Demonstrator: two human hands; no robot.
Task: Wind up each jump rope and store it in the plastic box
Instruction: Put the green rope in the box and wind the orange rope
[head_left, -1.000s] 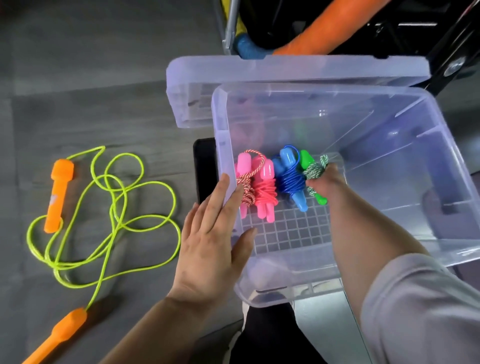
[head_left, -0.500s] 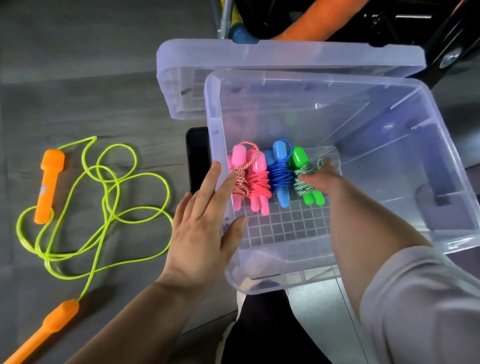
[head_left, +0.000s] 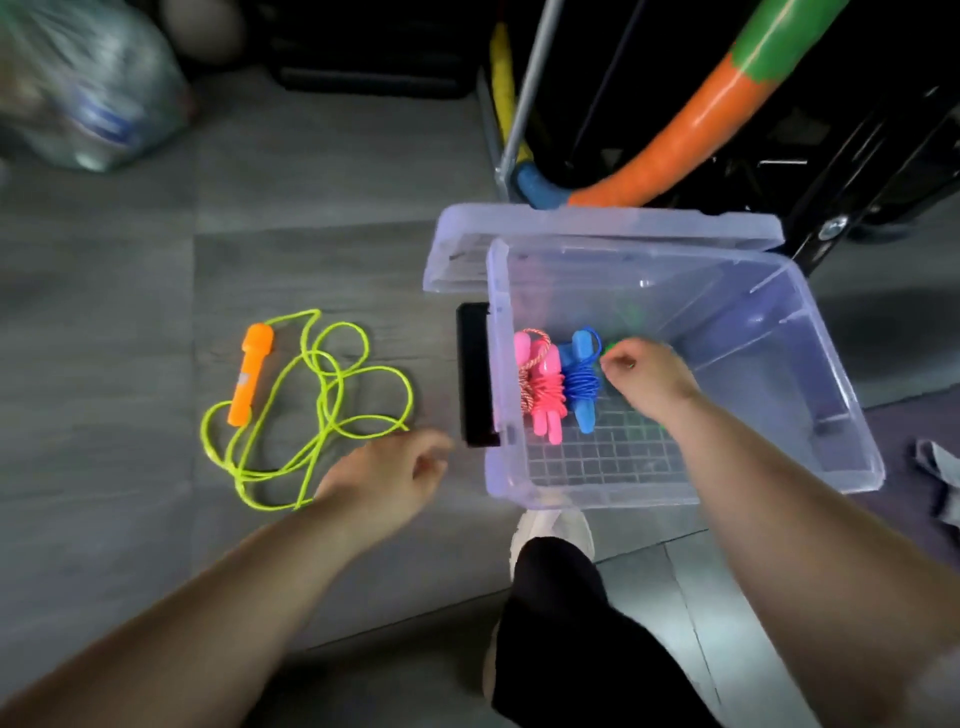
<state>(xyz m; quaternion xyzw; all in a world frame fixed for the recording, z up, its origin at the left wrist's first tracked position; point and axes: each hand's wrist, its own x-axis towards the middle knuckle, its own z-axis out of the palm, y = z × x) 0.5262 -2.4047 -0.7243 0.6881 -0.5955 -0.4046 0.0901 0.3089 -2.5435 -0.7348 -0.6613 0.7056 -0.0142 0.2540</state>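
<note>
Looking down at a clear plastic box (head_left: 779, 483) on the floor (head_left: 311, 182), lid (head_left: 597, 228) flipped open behind the far edge. Already got wound bundles lined up inside along the left wall: pink jump ropes (head_left: 548, 400) first, then a blue jump rope (head_left: 582, 382) touching them. Next over, just a sliver of a green jump rope (head_left: 611, 345), mostly buried under the right grip (head_left: 644, 379). Seeing curled fingers over it, but way too blurry to call it grasping or only resting there, so can't tell. Left grip (head_left: 384, 483) released, low over the floor between the box's left wall and the loose rope, fingers slack and half curled, nothing in them. Not wound yet: a neon yellow jump rope (head_left: 332, 410) sprawled in loops on the floor, left of the box, with one orange handle (head_left: 252, 374) showing at the far side. Also spotting a black slab (head_left: 472, 374) tight against the outside of the box's left wall, and a white shoe (head_left: 550, 525) poking out at the near edge.
</note>
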